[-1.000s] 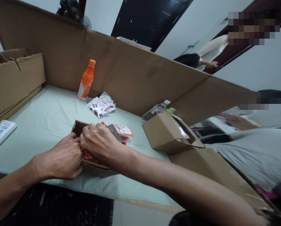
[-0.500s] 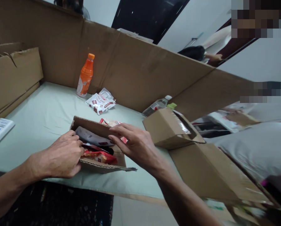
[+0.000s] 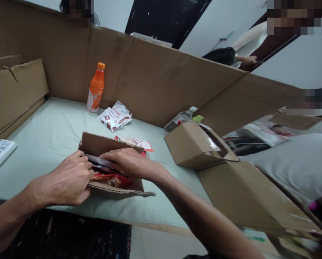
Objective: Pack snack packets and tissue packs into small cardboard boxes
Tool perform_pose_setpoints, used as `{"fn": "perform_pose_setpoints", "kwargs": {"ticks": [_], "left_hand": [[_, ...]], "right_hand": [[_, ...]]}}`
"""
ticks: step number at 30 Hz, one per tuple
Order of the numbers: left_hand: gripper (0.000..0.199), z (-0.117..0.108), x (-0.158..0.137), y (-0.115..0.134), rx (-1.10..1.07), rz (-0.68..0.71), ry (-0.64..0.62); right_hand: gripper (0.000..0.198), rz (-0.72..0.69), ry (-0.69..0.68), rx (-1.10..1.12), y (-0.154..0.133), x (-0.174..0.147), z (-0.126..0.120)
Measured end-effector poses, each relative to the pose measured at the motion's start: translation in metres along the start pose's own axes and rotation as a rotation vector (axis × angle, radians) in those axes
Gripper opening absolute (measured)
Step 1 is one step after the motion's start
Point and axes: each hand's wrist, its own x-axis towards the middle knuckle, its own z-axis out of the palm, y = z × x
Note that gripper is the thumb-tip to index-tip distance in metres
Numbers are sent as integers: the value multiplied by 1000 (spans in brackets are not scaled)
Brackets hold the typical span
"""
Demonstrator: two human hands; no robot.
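A small open cardboard box [image 3: 107, 143] sits on the pale green cloth in front of me. My left hand [image 3: 65, 180] is closed over its left end; whether those fingers also touch the packets is hidden. Inside the box, my right hand [image 3: 127, 162] has its fingers bent over the top edge of a grey-white pouch [image 3: 97, 160], which stands along the far wall. Nearer to me in the box lies a red snack packet [image 3: 108, 179]. Behind the box, another red and white packet [image 3: 135, 141] rests on the cloth, partly covered by the far wall.
An orange drink bottle [image 3: 96, 88] and a white pouch [image 3: 115, 117] stand near the cardboard partition [image 3: 155, 79]. To the right are a clear bottle [image 3: 181, 119] and cardboard boxes [image 3: 193, 144]. A white box [image 3: 0, 156] lies left. Other people are beyond the partition.
My right hand has moved left and down into the box, onto the grey-white pouch, which now stands more upright. The left hand stays at the box's left end.
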Motion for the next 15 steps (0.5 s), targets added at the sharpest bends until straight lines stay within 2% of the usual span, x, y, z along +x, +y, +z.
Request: {"fn": "perform_pose_setpoints", "kwargs": {"ticks": [4,6,8,10,13,15], "left_hand": [[6,-2,1,1,-14,-5,-15],[5,-4,-3,3,-28,13,60],[16,-5,-11,5,-27,54,188],[29,-3,-23,5,-25,64,315],[51,9,-40,1,-39,-84,463],[63,20,-47,-4,-91,-202,514]], "right_hand": [[27,-43,-158,1,-2,15,11],[25,-68,-125,28,-1,15,17],[30,-64,18,39,2,6,21],[34,-63,235,24,6,-10,21],[31,-30,611,-80,12,-34,17],[29,59,761,-169,19,-39,12]]}}
